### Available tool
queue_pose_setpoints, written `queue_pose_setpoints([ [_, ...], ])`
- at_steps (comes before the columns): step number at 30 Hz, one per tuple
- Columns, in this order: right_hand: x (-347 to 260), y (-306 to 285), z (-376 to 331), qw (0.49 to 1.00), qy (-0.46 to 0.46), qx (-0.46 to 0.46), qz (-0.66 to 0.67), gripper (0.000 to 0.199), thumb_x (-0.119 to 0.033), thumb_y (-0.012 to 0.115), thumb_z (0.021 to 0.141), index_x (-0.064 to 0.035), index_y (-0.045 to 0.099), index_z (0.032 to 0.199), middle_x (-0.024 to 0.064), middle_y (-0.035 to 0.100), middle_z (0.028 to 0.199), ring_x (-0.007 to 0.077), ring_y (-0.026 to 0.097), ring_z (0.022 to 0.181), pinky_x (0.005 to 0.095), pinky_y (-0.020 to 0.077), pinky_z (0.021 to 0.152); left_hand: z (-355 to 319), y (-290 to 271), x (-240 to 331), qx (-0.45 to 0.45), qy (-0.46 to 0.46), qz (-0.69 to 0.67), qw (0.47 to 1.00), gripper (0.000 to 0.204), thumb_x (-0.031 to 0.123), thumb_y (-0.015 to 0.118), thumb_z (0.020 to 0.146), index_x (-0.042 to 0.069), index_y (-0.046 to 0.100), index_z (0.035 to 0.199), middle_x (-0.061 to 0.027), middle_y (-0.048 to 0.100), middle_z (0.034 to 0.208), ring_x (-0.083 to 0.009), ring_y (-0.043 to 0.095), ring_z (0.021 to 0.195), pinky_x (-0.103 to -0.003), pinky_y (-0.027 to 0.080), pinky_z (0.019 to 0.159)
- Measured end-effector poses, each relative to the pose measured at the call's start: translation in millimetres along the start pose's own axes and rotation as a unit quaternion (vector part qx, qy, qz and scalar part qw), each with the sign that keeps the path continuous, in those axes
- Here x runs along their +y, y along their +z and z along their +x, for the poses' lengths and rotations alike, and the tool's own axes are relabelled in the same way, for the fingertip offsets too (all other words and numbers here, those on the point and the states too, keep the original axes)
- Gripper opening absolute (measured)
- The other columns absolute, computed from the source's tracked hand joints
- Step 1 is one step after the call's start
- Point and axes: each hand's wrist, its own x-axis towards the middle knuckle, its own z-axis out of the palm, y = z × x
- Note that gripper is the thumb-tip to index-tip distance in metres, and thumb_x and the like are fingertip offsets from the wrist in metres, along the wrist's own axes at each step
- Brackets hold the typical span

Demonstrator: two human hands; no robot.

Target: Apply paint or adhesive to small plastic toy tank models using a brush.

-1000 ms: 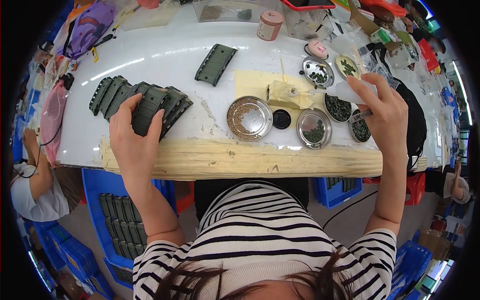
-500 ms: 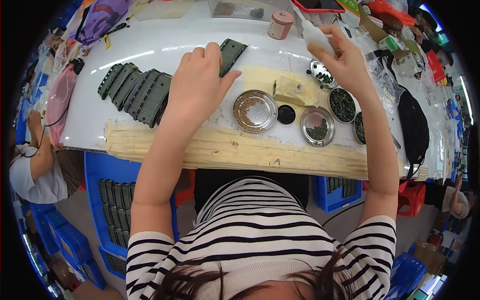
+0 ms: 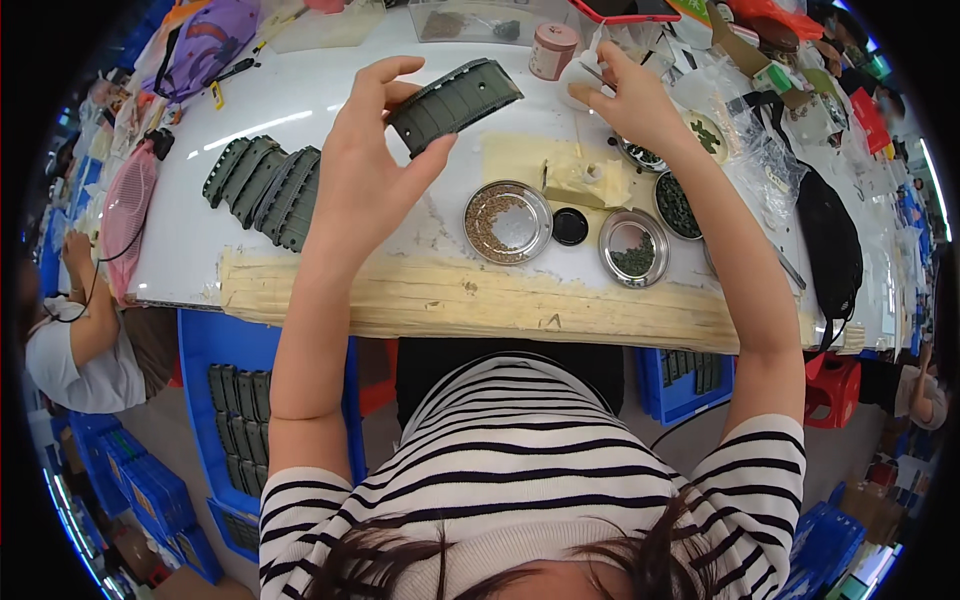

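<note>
My left hand [image 3: 365,165] is closed on a dark green, curved, ribbed plastic part [image 3: 458,102], held tilted above the table between thumb and fingers. Farther right, my right hand [image 3: 640,105] pinches a slim grey metal tool [image 3: 597,74], perhaps tweezers; its far end is hard to make out. Partly hidden by those fingers is a white squeeze bottle [image 3: 577,84]. Several similar green parts [image 3: 268,188] lie overlapping in a row left of my left forearm.
Round metal dishes hold brown bits [image 3: 508,222], small green pieces [image 3: 634,248] and dark pieces [image 3: 680,205]. A tape-wrapped block [image 3: 585,182] and black round lid [image 3: 570,227] sit between them. A pink tin [image 3: 553,51] stands farther back. Blue crates [image 3: 195,400] with green parts are below the table edge.
My left hand has lifted and turned the green part, showing its ribbed face. My right hand has moved left and lower, now pinching a slim tool instead of gripping the white bottle.
</note>
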Motion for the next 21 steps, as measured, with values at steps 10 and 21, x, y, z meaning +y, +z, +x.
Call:
queue_pose_setpoints([
  [10, -66.0, -91.3, -76.3, 0.996, 0.004, 0.009, 0.088, 0.057, -0.028, 0.080, 0.076, -0.0059, 0.059, 0.124, 0.0115, 0.067, 0.101, 0.0198, 0.065, 0.083, 0.0295, 0.0509, 0.067, -60.3, -16.2, 30.7, -0.062, -0.114, -0.344, 0.930, 0.061, -0.006, 0.072, 0.072, -0.004, 0.047, 0.128, -0.0128, 0.055, 0.117, -0.0198, 0.053, 0.115, -0.035, 0.052, 0.092],
  [21, -135.9, -38.3, -168.0, 0.958, -0.149, 0.123, 0.213, 0.065, -0.020, 0.091, 0.060, 0.0035, 0.064, 0.114, 0.0144, 0.064, 0.101, 0.0264, 0.065, 0.087, 0.0323, 0.0537, 0.072, -79.3, 27.7, 52.8, -0.057, -0.184, -0.663, 0.724, 0.092, 0.024, 0.086, 0.068, 0.004, 0.032, 0.140, -0.0188, 0.051, 0.131, -0.0286, 0.053, 0.121, -0.041, 0.049, 0.099],
])
